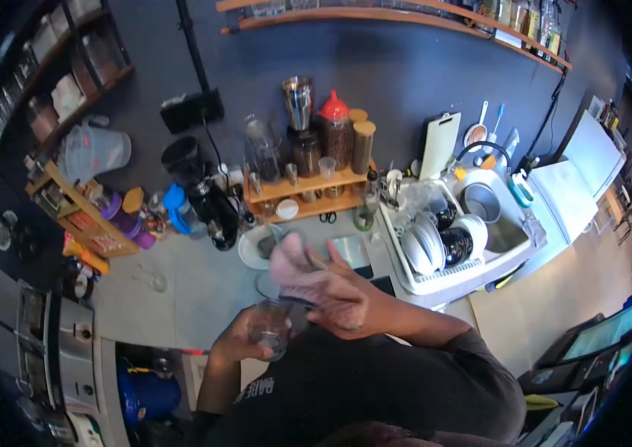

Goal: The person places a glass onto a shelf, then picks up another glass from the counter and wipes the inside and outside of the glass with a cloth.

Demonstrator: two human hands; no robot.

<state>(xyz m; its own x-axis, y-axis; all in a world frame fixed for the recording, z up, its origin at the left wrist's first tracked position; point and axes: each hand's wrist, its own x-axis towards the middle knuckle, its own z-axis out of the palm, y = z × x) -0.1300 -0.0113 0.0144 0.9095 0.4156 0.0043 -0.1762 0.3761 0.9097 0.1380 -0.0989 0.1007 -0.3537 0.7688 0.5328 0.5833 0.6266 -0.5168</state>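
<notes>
My left hand (235,341) is wrapped round a clear drinking glass (271,326), held close in front of my dark shirt. In my right hand (372,298) is a pink cloth (308,279), bunched up and slightly blurred just above and to the right of the glass. Whether the cloth touches the glass I cannot tell. Beyond the cloth, a white tub (253,257) stands on the counter, partly hidden by it. A pair of black scissors (327,217) lies farther back.
To the right, a white dish rack (409,281) full of plates and bowls stands beside the sink (506,231). A wooden stand (308,191) with jars is at the back. A black coffee grinder (212,208) and a wooden box (89,220) are on the left.
</notes>
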